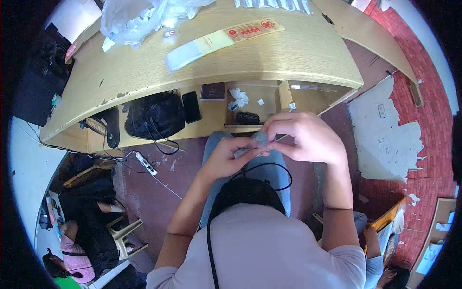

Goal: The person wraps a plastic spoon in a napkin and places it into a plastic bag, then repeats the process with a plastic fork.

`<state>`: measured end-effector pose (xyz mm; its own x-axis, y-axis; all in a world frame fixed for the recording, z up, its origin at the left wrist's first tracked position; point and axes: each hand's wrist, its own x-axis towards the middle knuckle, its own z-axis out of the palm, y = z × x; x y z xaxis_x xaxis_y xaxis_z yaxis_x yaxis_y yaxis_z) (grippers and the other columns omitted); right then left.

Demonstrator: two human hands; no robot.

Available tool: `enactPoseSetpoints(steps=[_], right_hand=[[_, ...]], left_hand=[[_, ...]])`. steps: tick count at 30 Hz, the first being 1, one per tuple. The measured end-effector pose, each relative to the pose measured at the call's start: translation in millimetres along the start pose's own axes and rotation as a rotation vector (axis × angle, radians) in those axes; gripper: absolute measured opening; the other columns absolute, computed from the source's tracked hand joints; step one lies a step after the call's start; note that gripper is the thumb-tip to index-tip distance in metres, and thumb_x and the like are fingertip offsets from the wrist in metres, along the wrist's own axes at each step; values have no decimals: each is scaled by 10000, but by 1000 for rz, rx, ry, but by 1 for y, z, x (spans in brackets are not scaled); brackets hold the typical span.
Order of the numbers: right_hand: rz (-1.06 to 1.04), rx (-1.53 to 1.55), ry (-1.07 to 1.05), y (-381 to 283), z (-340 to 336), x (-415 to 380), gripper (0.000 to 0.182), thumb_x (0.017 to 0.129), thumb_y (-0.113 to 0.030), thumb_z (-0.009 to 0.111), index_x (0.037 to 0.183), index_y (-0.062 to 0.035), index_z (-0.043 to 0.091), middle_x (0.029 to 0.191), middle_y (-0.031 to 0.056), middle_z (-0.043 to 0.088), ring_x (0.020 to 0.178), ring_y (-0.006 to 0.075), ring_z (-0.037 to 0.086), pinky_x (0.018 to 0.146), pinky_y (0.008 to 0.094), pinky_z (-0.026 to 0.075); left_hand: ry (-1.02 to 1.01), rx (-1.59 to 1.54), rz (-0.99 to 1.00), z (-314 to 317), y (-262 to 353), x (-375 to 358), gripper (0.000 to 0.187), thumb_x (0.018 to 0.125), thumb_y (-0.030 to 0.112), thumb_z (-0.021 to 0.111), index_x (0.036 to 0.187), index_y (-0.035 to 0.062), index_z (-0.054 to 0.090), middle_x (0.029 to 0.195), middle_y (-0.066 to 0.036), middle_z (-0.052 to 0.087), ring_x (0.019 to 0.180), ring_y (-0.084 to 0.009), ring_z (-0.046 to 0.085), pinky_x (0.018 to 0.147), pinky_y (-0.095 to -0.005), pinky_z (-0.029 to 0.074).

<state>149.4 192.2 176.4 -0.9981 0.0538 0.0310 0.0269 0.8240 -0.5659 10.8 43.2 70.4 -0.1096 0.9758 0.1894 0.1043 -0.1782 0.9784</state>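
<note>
Above my lap, both hands meet at a small translucent plastic piece (260, 139), greyish and clear, whose exact kind I cannot make out. My left hand (225, 157) is closed, pinching the piece's lower left part between thumb and fingers. From the other side my right hand (308, 137) bends over it, with thumb and fingertips closed at its right edge. The fingers cover part of the piece. Just beyond the hands is an open drawer (257, 91) with crumpled white tissue (238, 98) and a small black object (247, 118) inside.
On the desk (308, 53) lie a clear plastic bag (130, 21) and a long yellow-and-red packet (226, 42). A shelf below holds a black bag (156, 115) and a phone (191, 107). A power strip (146, 163) is on the floor. Other people sit behind on both sides.
</note>
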Motion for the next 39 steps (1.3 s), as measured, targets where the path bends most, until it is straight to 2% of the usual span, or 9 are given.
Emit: enactPoseSetpoints(steps=[2, 7, 9, 12, 15, 23, 28, 30, 39], right_hand=[[3, -118, -7, -2, -6, 0, 122, 687, -73, 682, 777, -34, 609, 910, 101, 633, 859, 297, 608, 720, 359, 487], [-58, -53, 78, 1, -5, 2, 134, 694, -97, 693, 781, -37, 610, 915, 98, 635, 862, 297, 608, 718, 361, 487], [-93, 20, 102, 2, 2, 7, 136, 699, -101, 694, 785, -38, 611, 919, 98, 635, 867, 296, 608, 721, 362, 487], [-182, 28, 248, 7, 17, 13, 122, 703, -90, 696, 776, -34, 617, 899, 105, 638, 826, 288, 619, 706, 343, 487], [-114, 200, 206, 18, 24, 18, 99, 702, -57, 691, 758, -17, 621, 869, 113, 640, 760, 273, 627, 676, 320, 487], [50, 284, 481, 7, 17, 13, 160, 689, -1, 706, 819, 0, 613, 815, 94, 630, 705, 189, 619, 666, 298, 482], [87, 297, 392, 9, 23, 1, 170, 687, -6, 705, 829, -4, 610, 776, 85, 619, 693, 192, 602, 661, 309, 487], [51, 161, 233, 16, 21, -2, 112, 719, -65, 679, 798, -21, 614, 741, 103, 607, 700, 252, 618, 627, 331, 487], [-59, 120, 348, 4, 23, -1, 72, 707, 12, 659, 768, -3, 624, 708, 91, 607, 656, 234, 602, 580, 322, 470]], left_hand=[[0, -43, -18, 1, -3, -1, 158, 847, 38, 576, 989, -11, 625, 901, -93, 682, 858, -144, 646, 769, -266, 496], [37, -144, -8, 1, -11, -3, 164, 849, 43, 570, 996, -5, 625, 876, -87, 685, 839, -147, 651, 760, -268, 499], [48, 147, 31, -3, -7, -2, 157, 844, 54, 574, 982, 7, 633, 868, -87, 684, 835, -153, 654, 761, -271, 498], [15, 217, 18, -4, 5, 0, 148, 837, 61, 579, 963, 17, 643, 868, -96, 682, 837, -166, 658, 760, -277, 500], [53, 149, 3, 3, 2, 4, 128, 840, 66, 583, 938, 23, 653, 869, -96, 683, 832, -164, 658, 758, -281, 502], [105, 147, -14, 13, -15, 4, 136, 844, 82, 591, 951, 41, 663, 874, -77, 686, 801, -160, 659, 726, -276, 498], [138, 239, -67, 11, -7, 2, 149, 844, 85, 592, 969, 49, 665, 878, -68, 687, 785, -159, 658, 688, -270, 488], [121, 153, -4, 11, -4, 4, 161, 833, 100, 612, 980, 58, 666, 876, -67, 687, 785, -143, 648, 709, -268, 484], [190, 98, 65, 5, -17, -1, 305, 770, 130, 692, 1043, 12, 625, 995, -136, 655, 871, -167, 623, 787, -283, 470]])
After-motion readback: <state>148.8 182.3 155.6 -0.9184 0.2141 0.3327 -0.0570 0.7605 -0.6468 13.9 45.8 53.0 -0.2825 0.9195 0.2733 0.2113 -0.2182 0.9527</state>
